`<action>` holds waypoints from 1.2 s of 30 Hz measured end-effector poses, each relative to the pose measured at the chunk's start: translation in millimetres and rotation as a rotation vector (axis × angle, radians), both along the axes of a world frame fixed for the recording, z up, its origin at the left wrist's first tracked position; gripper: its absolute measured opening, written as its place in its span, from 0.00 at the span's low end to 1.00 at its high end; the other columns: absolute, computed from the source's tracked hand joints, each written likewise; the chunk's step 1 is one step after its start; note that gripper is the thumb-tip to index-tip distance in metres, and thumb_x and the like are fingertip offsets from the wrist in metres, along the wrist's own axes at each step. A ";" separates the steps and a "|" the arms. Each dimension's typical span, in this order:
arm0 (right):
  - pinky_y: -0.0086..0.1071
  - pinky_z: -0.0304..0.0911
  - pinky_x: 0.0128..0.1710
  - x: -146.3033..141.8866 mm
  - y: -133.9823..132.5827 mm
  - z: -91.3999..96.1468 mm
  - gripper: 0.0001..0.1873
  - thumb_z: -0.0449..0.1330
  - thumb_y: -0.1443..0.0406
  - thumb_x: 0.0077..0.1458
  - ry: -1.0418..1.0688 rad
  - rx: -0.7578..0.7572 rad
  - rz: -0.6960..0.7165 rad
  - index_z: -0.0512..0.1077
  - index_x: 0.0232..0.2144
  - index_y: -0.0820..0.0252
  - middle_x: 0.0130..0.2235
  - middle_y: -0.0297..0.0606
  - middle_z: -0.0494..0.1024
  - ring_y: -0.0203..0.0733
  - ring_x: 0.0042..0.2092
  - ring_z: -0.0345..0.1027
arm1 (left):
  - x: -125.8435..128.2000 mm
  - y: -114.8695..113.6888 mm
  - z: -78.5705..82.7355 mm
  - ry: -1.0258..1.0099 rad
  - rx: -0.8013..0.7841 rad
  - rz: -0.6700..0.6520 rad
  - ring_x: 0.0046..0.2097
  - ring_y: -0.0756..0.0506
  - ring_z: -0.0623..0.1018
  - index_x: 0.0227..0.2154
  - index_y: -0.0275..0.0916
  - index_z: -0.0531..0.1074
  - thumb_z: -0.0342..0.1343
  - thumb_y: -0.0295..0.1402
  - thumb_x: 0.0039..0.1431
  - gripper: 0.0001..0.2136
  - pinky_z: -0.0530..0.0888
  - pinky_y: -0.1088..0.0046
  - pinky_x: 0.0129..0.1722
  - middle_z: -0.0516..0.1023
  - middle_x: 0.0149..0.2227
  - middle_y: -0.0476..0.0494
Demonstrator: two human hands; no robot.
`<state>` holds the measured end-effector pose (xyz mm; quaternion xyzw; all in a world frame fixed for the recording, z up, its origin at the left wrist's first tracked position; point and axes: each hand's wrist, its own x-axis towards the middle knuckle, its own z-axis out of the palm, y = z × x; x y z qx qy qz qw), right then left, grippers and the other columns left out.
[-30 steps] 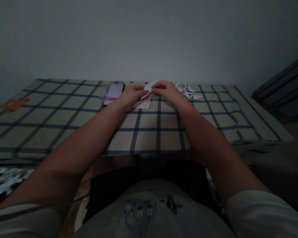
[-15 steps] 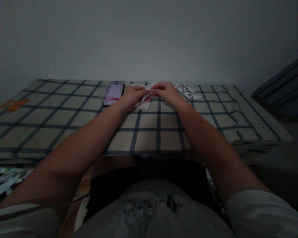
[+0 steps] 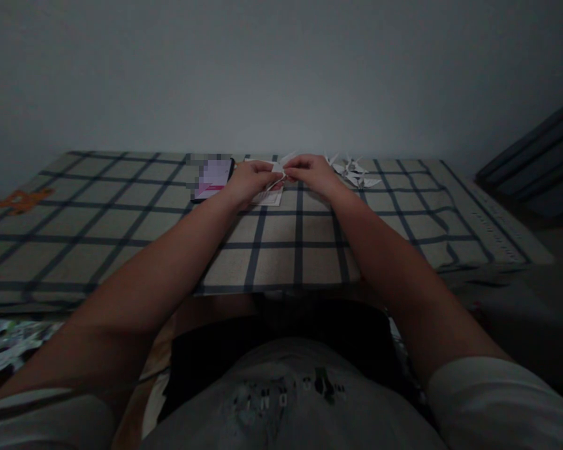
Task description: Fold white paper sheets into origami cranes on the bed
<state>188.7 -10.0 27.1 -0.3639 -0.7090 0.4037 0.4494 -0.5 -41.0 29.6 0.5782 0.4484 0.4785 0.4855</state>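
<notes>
Between my two hands is a small piece of folded white paper (image 3: pixel 278 169), held above the far part of the table. My left hand (image 3: pixel 251 181) pinches its left side with thumb and fingers. From the right, my right hand (image 3: pixel 311 172) pinches the same paper, fingertips close to the left hand's. The exact folds are partly covered by the fingers. Under the left hand lies a flat printed sheet (image 3: pixel 269 199). Several folded white paper cranes (image 3: pixel 356 172) sit just right of my right hand.
A phone (image 3: pixel 214 175) with a lit screen lies left of my left hand. A checked cloth (image 3: pixel 281 250) covers the table, which meets a plain wall (image 3: pixel 281 75) at the back. An orange flat item (image 3: pixel 25 200) is at the far left.
The folded paper has tilted slightly between the fingers, and its lower flap looks narrower. Both hands stay in nearly the same place, still pinching it.
</notes>
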 end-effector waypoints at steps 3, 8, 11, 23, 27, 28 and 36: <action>0.31 0.70 0.40 -2.5 1.4 -3.4 0.06 0.66 0.67 0.50 0.033 0.000 -0.001 0.73 0.33 0.58 0.32 0.33 0.77 0.35 0.35 0.70 | 2.1 -2.1 2.0 0.022 -0.019 0.031 0.26 0.52 0.74 0.28 0.36 0.78 0.66 0.27 0.49 0.03 0.70 0.77 0.30 0.78 0.25 0.48; 0.30 0.70 0.38 -4.1 -0.8 -6.5 0.12 0.66 0.69 0.49 0.038 -0.008 0.015 0.69 0.36 0.56 0.30 0.29 0.73 0.35 0.34 0.69 | 2.3 -7.5 5.3 0.174 0.006 0.101 0.22 0.53 0.67 0.23 0.36 0.75 0.67 0.28 0.48 0.05 0.63 0.77 0.24 0.72 0.19 0.50; 0.29 0.69 0.36 -2.8 -2.2 -6.3 0.14 0.67 0.67 0.51 0.046 -0.024 0.026 0.68 0.38 0.55 0.27 0.26 0.70 0.34 0.32 0.68 | -0.8 -6.6 4.6 0.266 0.020 0.092 0.20 0.53 0.64 0.21 0.37 0.74 0.67 0.31 0.48 0.08 0.61 0.76 0.22 0.68 0.17 0.50; 0.25 0.66 0.32 -5.4 -3.8 -3.4 0.08 0.66 0.62 0.61 0.081 -0.108 0.015 0.71 0.32 0.59 0.29 0.31 0.75 0.31 0.29 0.67 | -2.1 7.0 -6.6 0.061 0.046 0.040 0.32 0.49 0.78 0.27 0.35 0.78 0.67 0.36 0.49 0.08 0.77 0.70 0.39 0.80 0.29 0.45; 0.25 0.63 0.32 -4.3 -10.0 2.0 0.12 0.66 0.65 0.61 0.031 -0.101 -0.017 0.70 0.26 0.61 0.25 0.30 0.71 0.31 0.29 0.64 | -4.8 4.5 -2.4 0.166 0.066 0.040 0.27 0.51 0.72 0.24 0.35 0.78 0.67 0.35 0.47 0.07 0.71 0.73 0.31 0.76 0.24 0.48; 0.25 0.63 0.32 -4.2 -11.0 2.8 0.13 0.66 0.65 0.61 0.033 -0.118 -0.008 0.70 0.26 0.61 0.25 0.30 0.71 0.30 0.29 0.64 | -5.5 4.3 -1.8 0.197 0.072 0.049 0.26 0.51 0.70 0.24 0.36 0.79 0.67 0.35 0.47 0.07 0.69 0.73 0.29 0.75 0.23 0.48; 0.24 0.65 0.33 -5.0 -10.2 1.0 0.12 0.64 0.67 0.62 0.110 -0.185 0.039 0.72 0.26 0.62 0.26 0.31 0.73 0.29 0.29 0.66 | -5.5 1.9 -0.4 0.269 0.081 0.057 0.25 0.50 0.69 0.26 0.36 0.80 0.68 0.35 0.45 0.08 0.63 0.73 0.26 0.75 0.23 0.48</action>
